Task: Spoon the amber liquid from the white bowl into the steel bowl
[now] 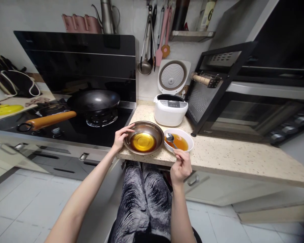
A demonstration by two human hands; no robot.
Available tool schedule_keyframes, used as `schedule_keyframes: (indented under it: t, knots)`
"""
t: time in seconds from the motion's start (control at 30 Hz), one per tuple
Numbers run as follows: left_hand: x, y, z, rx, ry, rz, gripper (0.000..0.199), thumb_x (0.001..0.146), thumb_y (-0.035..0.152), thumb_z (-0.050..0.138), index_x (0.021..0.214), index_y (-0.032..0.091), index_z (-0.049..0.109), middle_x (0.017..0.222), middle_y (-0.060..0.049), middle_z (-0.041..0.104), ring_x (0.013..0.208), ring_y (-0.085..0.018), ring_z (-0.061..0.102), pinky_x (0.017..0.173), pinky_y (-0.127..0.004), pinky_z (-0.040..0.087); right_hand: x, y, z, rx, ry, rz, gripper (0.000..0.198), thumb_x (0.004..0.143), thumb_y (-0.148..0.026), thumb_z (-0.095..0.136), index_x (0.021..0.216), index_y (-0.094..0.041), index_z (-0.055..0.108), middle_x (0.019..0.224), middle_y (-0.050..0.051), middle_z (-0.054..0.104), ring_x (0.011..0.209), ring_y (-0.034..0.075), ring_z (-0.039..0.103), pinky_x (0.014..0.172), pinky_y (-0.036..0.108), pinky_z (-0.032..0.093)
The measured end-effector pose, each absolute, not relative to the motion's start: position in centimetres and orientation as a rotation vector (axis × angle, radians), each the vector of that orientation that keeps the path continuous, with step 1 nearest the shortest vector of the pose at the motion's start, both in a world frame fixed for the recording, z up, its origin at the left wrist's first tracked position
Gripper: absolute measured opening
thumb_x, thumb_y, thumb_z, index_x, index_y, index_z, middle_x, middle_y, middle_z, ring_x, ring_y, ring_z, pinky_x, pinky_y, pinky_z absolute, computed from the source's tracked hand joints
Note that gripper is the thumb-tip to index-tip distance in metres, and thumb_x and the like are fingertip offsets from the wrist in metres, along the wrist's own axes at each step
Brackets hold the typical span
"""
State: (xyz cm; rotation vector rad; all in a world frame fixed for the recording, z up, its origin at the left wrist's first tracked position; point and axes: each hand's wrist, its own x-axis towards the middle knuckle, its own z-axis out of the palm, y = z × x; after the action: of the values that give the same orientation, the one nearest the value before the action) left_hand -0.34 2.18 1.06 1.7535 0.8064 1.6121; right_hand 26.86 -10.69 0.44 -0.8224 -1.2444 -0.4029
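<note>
My left hand (120, 138) grips the left rim of a shallow metal bowl (159, 132), its fingers over the edge. Amber-yellow liquid (143, 141) lies in the bottom of that bowl. Just to the right, almost touching it, stands a white bowl (192, 144) with orange-brown liquid (181, 142) inside. My right hand (181, 167) is closed around the handle of a metal spoon (170, 137). The spoon's head is over the left part of the white bowl; whether it touches the liquid I cannot tell. Both bowls rest on the speckled countertop (225, 155).
Behind the bowls a white rice cooker (171, 113) stands with its lid up. To the left, a black wok (95, 101) with a wooden handle sits on the gas stove (73, 130). A black rack with an oven (245, 114) is on the right. Utensils hang above.
</note>
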Motion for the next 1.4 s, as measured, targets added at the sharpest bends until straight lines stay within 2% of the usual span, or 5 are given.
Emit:
schedule_keyframes:
  t: [0.17, 0.43, 0.67, 0.93, 1.4]
  knots:
    - [-0.3, 2.2, 1.0, 1.751, 0.791, 1.615, 0.037, 0.071, 0.017, 0.052, 0.089, 0.021, 0.085, 0.132, -0.006, 0.074, 0.133, -0.033, 0.064, 0.121, -0.051, 0.043, 25.1, -11.2, 0.5, -0.783, -1.073, -0.173, 0.015, 0.104, -0.024, 0.052, 0.096, -0.022, 0.065, 0.086, 0.004, 0.072, 0.081, 0.019, 0.07, 0.077, 0.037, 0.058]
    - [-0.3, 2.2, 1.1, 1.763, 0.781, 1.612, 0.037, 0.072, 0.016, 0.052, 0.089, 0.02, 0.084, 0.132, -0.007, 0.074, 0.132, -0.033, 0.064, 0.12, -0.052, 0.043, 22.9, -10.6, -0.5, -0.806, -1.216, 0.09, 0.016, 0.103, -0.019, 0.052, 0.094, -0.022, 0.065, 0.088, 0.003, 0.071, 0.081, 0.016, 0.068, 0.075, 0.031, 0.056]
    - [-0.3, 2.2, 1.1, 1.762, 0.787, 1.615, 0.037, 0.071, 0.017, 0.052, 0.088, 0.02, 0.085, 0.131, -0.007, 0.074, 0.132, -0.034, 0.065, 0.12, -0.052, 0.043, 22.3, -10.2, -0.8, -0.929, -1.253, 0.271, 0.018, 0.103, -0.027, 0.053, 0.094, -0.022, 0.067, 0.091, 0.004, 0.07, 0.083, 0.016, 0.067, 0.076, 0.03, 0.055]
    - [-0.3, 2.2, 1.1, 1.765, 0.78, 1.615, 0.038, 0.071, 0.016, 0.051, 0.089, 0.021, 0.085, 0.131, -0.006, 0.074, 0.132, -0.033, 0.065, 0.12, -0.051, 0.043, 22.0, -9.9, -1.0, -0.952, -1.229, 0.351, 0.021, 0.103, -0.031, 0.052, 0.092, -0.021, 0.068, 0.091, 0.004, 0.069, 0.083, 0.017, 0.065, 0.077, 0.03, 0.053]
    - [-0.2, 2.1, 1.2, 1.755, 0.774, 1.617, 0.038, 0.07, 0.017, 0.051, 0.088, 0.021, 0.085, 0.131, -0.006, 0.075, 0.131, -0.033, 0.065, 0.119, -0.051, 0.044, 22.4, -9.8, -0.3, -0.873, -1.114, 0.504, 0.026, 0.102, -0.038, 0.055, 0.088, -0.019, 0.066, 0.085, 0.002, 0.069, 0.071, 0.013, 0.061, 0.07, 0.027, 0.052]
